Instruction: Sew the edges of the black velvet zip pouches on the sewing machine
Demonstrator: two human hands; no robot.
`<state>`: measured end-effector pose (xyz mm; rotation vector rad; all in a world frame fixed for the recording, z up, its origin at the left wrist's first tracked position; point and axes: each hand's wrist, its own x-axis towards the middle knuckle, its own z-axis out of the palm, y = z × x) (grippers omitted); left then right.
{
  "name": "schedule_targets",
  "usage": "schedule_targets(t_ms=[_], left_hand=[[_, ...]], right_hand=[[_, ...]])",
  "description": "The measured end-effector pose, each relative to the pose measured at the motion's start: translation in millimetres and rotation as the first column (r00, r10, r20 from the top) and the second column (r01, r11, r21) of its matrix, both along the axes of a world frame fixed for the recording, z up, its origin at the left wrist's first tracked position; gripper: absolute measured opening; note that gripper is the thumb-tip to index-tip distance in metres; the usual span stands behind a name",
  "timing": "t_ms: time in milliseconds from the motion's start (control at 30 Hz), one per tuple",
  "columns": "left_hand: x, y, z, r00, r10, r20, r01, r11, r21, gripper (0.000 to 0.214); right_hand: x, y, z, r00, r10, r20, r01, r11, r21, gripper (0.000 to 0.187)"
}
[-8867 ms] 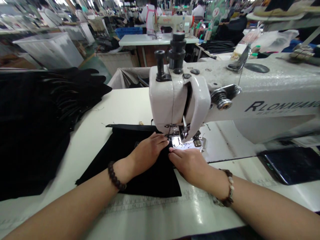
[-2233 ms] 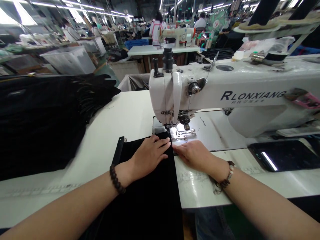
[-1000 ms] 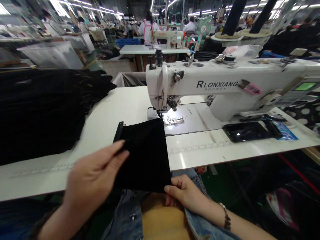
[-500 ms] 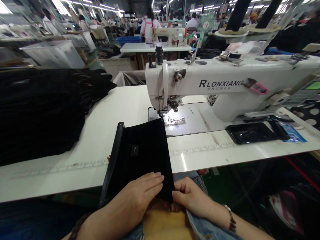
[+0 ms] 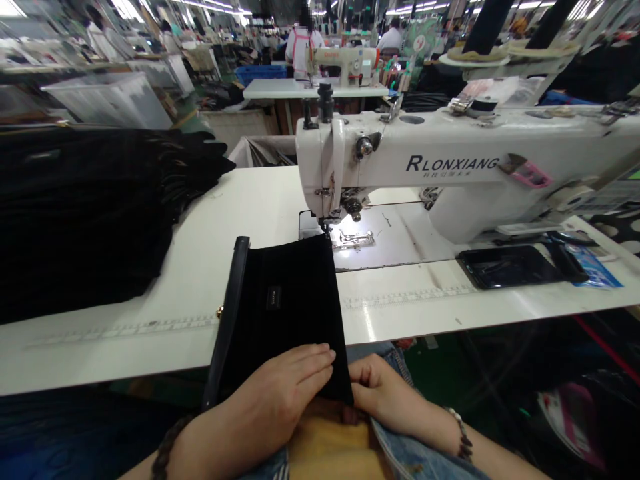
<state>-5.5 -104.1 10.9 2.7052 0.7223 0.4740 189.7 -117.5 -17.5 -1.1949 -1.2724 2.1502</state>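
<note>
The right hand (image 5: 387, 388) pinches the near right corner of a black cloth piece (image 5: 300, 270); the left hand (image 5: 283, 393) lies flat on it, fingers extended, gripping nothing. The cloth reaches from the lap over the table (image 5: 200, 273), its far right corner at the foot of the sewing machine (image 5: 445, 143). A label (image 5: 273, 298) and a dark strip (image 5: 229, 320) appear already attached; the right edge seems in work, though stitching, and so the remainder, cannot be made out. Far left: a black pile (image 5: 75, 213).
</note>
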Motion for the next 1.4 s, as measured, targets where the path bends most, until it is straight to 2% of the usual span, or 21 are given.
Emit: schedule_targets(t_ms=[367, 600, 733, 833, 967, 1233, 1400], left_hand=[[3, -1, 1.8, 1.0, -0.009, -0.014, 0.01, 0.998, 0.065, 0.03], [5, -5, 0.0, 0.999, 0.003, 0.046, -0.011, 0.986, 0.165, 0.026], [5, -7, -1.9, 0.999, 0.01, 0.041, -0.017, 0.985, 0.171, 0.027], [5, -8, -4.6, 0.999, 0.015, 0.043, -0.022, 0.983, 0.18, 0.026], [4, -8, -2.6, 0.999, -0.04, 0.03, 0.033, 0.98, 0.198, 0.028], [5, -6, 10.0, 0.996, -0.087, -0.034, 0.093, 0.967, 0.238, 0.033], [6, -4, 12.3, 0.994, -0.103, -0.03, 0.107, 0.96, 0.26, 0.027]], right_hand=[[3, -4, 1.2, 0.998, -0.024, -0.065, 0.02, 0.998, -0.054, 0.04], [5, -12, -1.3, 0.997, -0.015, -0.076, 0.015, 1.0, 0.001, 0.041], [6, -13, 0.6, 0.996, -0.018, -0.085, 0.014, 0.999, -0.047, 0.042], [7, -13, 5.4, 0.994, 0.005, -0.109, -0.019, 0.991, -0.131, 0.042], [9, -12, 11.1, 0.988, 0.005, -0.156, -0.039, 0.975, -0.218, 0.038], [10, -12, 12.7, 0.984, -0.025, -0.177, -0.027, 0.958, -0.285, 0.032], [9, -12, 14.9, 0.98, -0.048, -0.194, -0.01, 0.958, -0.287, 0.027]])
